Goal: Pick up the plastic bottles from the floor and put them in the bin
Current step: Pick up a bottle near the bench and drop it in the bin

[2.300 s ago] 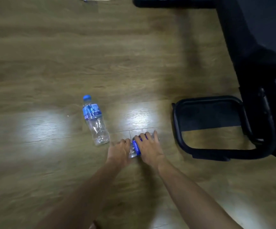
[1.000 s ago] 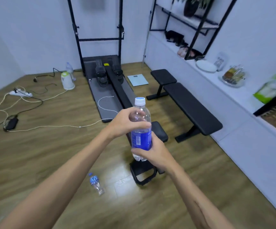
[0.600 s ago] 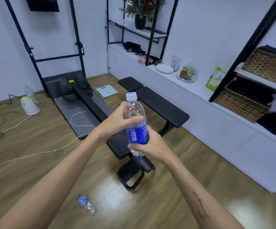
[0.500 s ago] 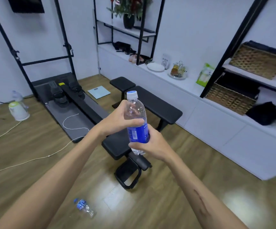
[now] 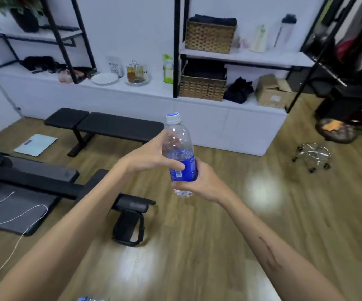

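Observation:
I hold a clear plastic bottle point(image 5: 179, 137) with a blue label and a white-and-blue cap upright in front of me at chest height. My left hand point(image 5: 148, 156) grips its upper body from the left, thumb across the label. My right hand point(image 5: 199, 181) grips the lower part from the right and below. A second plastic bottle point(image 5: 89, 298) lies on the wooden floor at the bottom edge, mostly cut off. No bin is in view.
A black workout bench point(image 5: 110, 127) stands ahead left, a black exercise machine point(image 5: 45, 179) with a foot loop point(image 5: 129, 230) at left. A white low cabinet point(image 5: 219, 118) with wicker baskets runs along the wall. A chrome wheeled stool base point(image 5: 312, 154) stands at right.
I lifted the bottle off the floor with both hands and stood up. My view has swung to the right across the room; the bottle on the floor has slid to the bottom edge.

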